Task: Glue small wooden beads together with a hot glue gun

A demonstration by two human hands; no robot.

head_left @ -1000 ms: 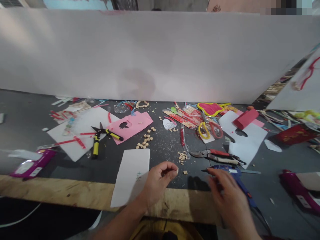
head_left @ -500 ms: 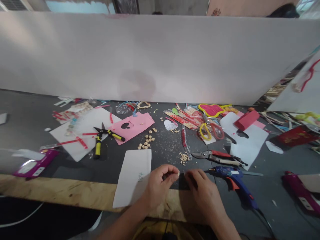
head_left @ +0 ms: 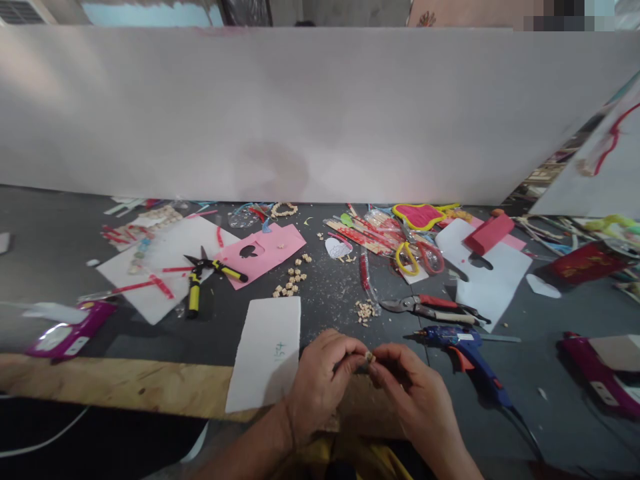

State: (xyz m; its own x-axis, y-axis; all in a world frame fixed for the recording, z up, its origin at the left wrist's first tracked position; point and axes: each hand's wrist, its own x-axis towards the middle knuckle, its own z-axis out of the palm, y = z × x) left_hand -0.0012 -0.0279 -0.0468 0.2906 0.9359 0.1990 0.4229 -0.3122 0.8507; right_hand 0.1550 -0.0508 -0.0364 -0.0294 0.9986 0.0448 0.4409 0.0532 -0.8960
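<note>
My left hand (head_left: 325,370) pinches a small pale wooden piece (head_left: 369,358) between thumb and fingertips, near the table's front edge. The fingertips of my right hand (head_left: 413,387) close on the same piece from the other side, so its exact shape is mostly covered. Just beyond the hands lies a pile of short cut stick bits (head_left: 365,312). Farther left sit several small wooden clusters (head_left: 289,288), which look like bits joined together. A white sheet with handwriting (head_left: 265,353) lies beside my left hand. Right of my right hand rests a blue glue gun (head_left: 465,343).
Red-handled pruning shears (head_left: 435,308) lie beyond the glue gun. Yellow-and-black pliers (head_left: 195,283) rest on white paper near pink paper (head_left: 265,257). Scissors (head_left: 420,257) and patterned sticks (head_left: 360,233) lie at the back. A tall white board (head_left: 320,120) stands behind them.
My right hand has moved in to meet my left, and both sets of fingertips now touch the small piece. Before, the hands were slightly apart, with the piece in my left fingertips.
</note>
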